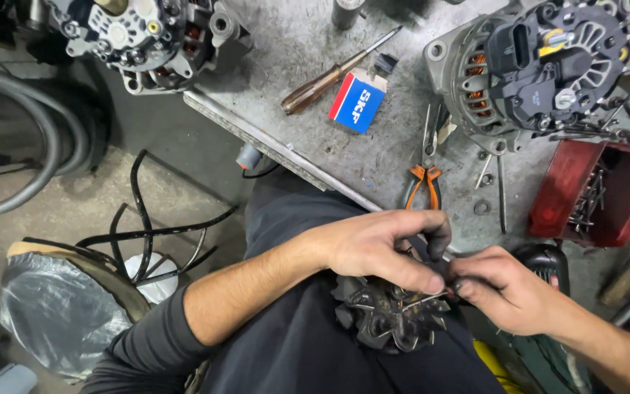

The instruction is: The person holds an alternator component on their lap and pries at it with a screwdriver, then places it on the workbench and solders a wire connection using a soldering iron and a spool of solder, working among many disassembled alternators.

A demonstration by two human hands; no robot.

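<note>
A small blue, white and red box (358, 101) lies far on the bench (293, 44). Nearer, the left hand (380, 244) grips a dark finned alternator part (391, 317); the right hand (501, 288) pinches its thin wire (424, 300).

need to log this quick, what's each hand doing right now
Left hand: closed, fingers gripping the dark finned part on the lap.
Right hand: closed, fingertips pinching a thin wire on that part.

Left hand (380, 244) palm down, fingers curled, thumb tip meeting right fingertips. Right hand (501, 288) pinching, knuckles up. Forearms converge over lap, sleeves pushed up.
</note>
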